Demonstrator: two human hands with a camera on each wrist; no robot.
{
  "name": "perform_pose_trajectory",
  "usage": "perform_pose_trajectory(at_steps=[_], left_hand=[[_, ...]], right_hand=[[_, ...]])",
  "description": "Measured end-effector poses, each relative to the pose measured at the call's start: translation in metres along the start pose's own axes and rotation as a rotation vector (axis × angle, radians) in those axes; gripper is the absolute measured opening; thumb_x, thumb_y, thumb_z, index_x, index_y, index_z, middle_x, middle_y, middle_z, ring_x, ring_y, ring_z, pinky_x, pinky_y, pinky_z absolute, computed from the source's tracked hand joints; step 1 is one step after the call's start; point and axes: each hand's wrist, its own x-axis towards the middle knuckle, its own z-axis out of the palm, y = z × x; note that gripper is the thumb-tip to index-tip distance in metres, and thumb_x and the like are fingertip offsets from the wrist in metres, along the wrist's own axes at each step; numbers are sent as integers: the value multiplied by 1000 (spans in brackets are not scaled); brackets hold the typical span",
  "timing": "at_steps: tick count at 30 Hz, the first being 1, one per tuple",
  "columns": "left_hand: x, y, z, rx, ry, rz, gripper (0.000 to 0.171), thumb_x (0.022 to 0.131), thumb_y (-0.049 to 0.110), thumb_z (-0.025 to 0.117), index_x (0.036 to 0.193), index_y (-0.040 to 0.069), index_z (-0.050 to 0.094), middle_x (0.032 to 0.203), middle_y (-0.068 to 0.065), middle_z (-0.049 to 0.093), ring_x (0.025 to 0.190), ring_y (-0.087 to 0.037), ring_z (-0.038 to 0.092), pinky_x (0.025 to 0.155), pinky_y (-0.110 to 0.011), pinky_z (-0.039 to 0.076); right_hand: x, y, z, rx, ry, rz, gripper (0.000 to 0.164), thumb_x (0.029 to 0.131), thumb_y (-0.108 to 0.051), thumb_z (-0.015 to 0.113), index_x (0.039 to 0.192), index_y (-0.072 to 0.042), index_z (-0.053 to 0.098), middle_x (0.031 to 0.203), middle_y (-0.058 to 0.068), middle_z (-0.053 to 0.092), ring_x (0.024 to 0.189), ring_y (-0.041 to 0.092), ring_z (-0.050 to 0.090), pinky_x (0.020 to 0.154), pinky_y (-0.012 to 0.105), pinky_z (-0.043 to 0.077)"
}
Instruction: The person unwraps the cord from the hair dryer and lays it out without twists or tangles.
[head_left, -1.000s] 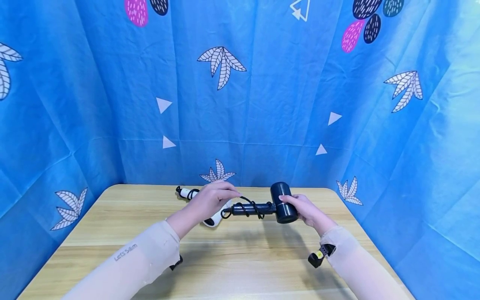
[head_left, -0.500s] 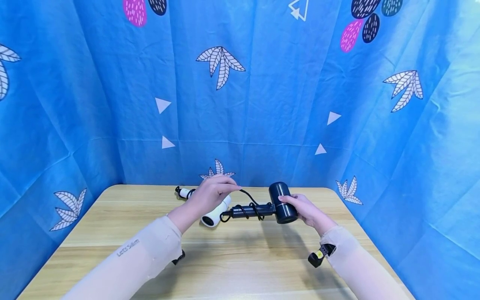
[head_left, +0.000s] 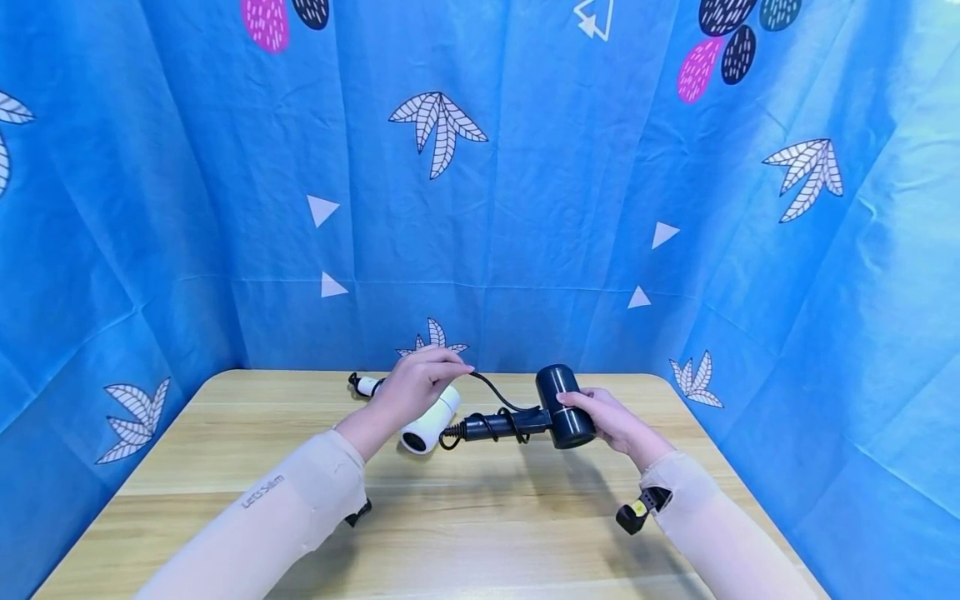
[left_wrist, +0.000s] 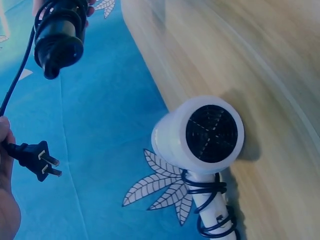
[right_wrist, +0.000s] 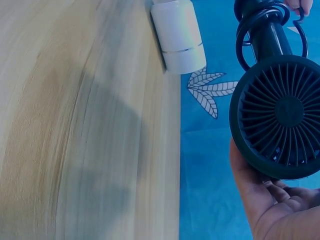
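Note:
A black hair dryer (head_left: 555,385) is held above the table, its handle pointing left. My right hand (head_left: 611,421) grips it round the barrel, thumb on the near side. Black cord (head_left: 497,393) coils round the handle, and a free stretch rises from it to my left hand (head_left: 422,383). There my fingertips pinch the cord just behind its two-prong plug (left_wrist: 34,159), which shows in the left wrist view. Below and behind the left hand lies a white hair dryer (head_left: 438,418), its own cord wrapped round the handle (left_wrist: 209,200). The left forearm and hand partly hide it.
The wooden table (head_left: 480,525) reaches back to a blue patterned curtain (head_left: 495,208), which also stands along the left and right sides. The white dryer lies near the table's back, left of the middle.
My left hand has moved slightly up and left, drawing the cord off the handle, so the free stretch is longer. The black dryer and right hand have barely moved.

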Motion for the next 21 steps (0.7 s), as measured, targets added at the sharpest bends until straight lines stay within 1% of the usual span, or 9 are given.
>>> perform_pose_trajectory(at_steps=[8, 16, 18, 21], left_hand=[[-3, -7, 5, 3, -15, -67, 32, 87, -3, 75, 113, 15, 78, 107, 3, 72, 105, -19, 66, 90, -34, 57], [-9, -13, 16, 18, -52, -181, 29, 89, -2, 73, 113, 14, 77, 110, 1, 72, 108, -22, 65, 96, -38, 55], [-11, -15, 19, 22, -55, -189, 28, 89, -2, 73, 112, 14, 77, 109, 1, 72, 107, -21, 65, 95, -37, 55], [-12, -17, 22, 28, -58, -181, 27, 90, -1, 72, 111, 14, 78, 106, 3, 72, 104, -20, 66, 93, -35, 56]], right_hand=[[-1, 0, 0, 5, -15, 3, 69, 98, -32, 57, 143, 13, 34, 107, 16, 68, 92, 23, 70, 82, 35, 60], [-3, -1, 0, -1, -43, -6, 68, 98, -32, 56, 144, 14, 33, 106, 14, 69, 92, 22, 70, 82, 35, 60], [-3, -1, 0, -3, -43, -10, 68, 98, -33, 56, 143, 14, 34, 106, 13, 68, 92, 21, 69, 82, 35, 60], [-3, -1, -1, -2, -37, -9, 67, 98, -33, 56, 142, 14, 35, 105, 13, 68, 92, 21, 69, 81, 34, 60]])
